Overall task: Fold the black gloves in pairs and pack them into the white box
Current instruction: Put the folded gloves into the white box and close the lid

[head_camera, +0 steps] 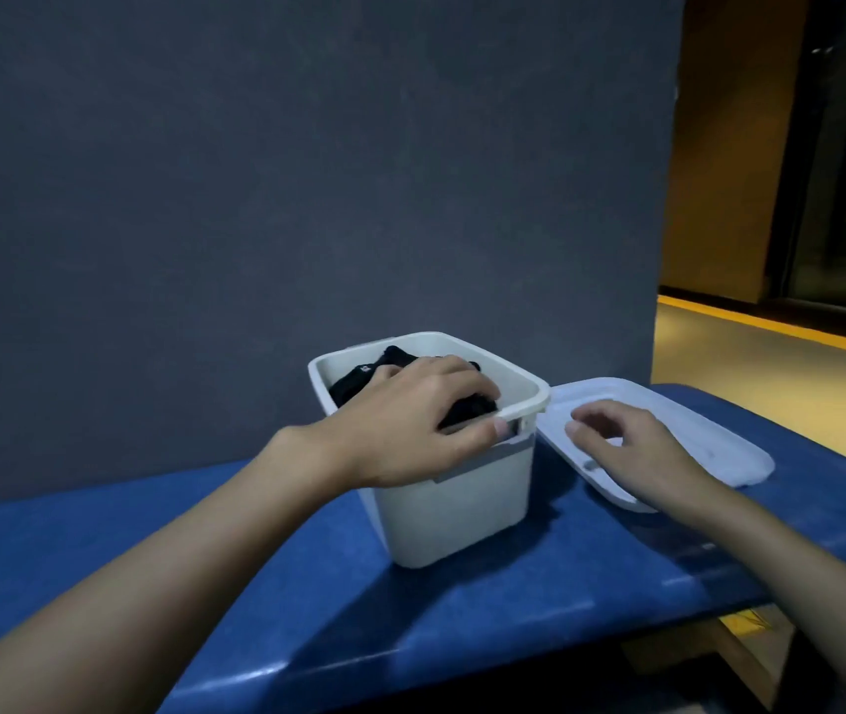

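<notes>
A: Where were the black gloves (354, 386)?
B: Inside white box (452, 507), gripped by left hand (410, 430), likely pressed down to fit. Slack right hand (632, 456) was rested on lid (709, 430), right of box, probably for closing.

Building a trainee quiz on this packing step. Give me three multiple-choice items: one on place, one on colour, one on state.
1. Where is the lid? A on the floor; B on the bench, right of the white box; C against the wall.
2. The bench is: A blue; B red; C green.
3. The white box is: A shut; B open, empty; C open, holding black gloves.
Key: B, it lies flat under the right hand; A, blue surface shows around the white box; C, black gloves show under the left hand.
</notes>
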A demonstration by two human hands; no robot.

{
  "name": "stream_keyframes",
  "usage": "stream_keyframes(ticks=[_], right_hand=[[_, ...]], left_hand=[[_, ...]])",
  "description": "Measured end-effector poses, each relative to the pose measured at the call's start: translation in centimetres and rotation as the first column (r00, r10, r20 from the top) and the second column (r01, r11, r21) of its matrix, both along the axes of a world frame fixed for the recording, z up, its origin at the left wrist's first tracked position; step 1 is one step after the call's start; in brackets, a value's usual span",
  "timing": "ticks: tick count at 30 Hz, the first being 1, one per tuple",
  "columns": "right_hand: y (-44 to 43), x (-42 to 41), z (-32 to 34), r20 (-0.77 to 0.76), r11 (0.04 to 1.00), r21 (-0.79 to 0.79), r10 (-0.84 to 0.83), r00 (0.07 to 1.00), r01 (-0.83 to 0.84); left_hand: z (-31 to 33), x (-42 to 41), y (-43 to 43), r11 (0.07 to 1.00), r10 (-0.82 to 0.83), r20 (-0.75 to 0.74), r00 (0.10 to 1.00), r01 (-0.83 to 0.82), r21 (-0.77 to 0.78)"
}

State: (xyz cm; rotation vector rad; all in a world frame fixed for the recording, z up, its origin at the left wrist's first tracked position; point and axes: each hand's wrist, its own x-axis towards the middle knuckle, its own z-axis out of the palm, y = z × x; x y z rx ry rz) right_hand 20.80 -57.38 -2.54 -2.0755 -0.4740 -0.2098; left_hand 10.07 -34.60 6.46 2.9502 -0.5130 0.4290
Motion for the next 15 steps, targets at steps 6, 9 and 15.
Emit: stream_keyframes(ticks=[6, 9, 15], right_hand=[[-4.4, 1.2, -2.8, -0.093, 0.916, -0.395, -0.117, 0.989, 0.071], [-4.7, 1.5, -3.5, -0.047, 0.894, -0.443, -0.107, 0.993, 0.075], [-4.5, 0.8, -1.8, 0.127, 0.948, -0.304, -0.056, 0.990, 0.093]], left_hand=[[-0.7, 3.0, -2.6, 0.998, -0.062, -0.087, 0.994, 0.064, 0.021], [-1.1, 3.6, -2.5, 0.998, -0.063, -0.119, 0.991, 0.064, 0.006], [-1.0, 3.3, -2.3, 0.998, -0.057, -0.124, 0.991, 0.054, -0.027]])
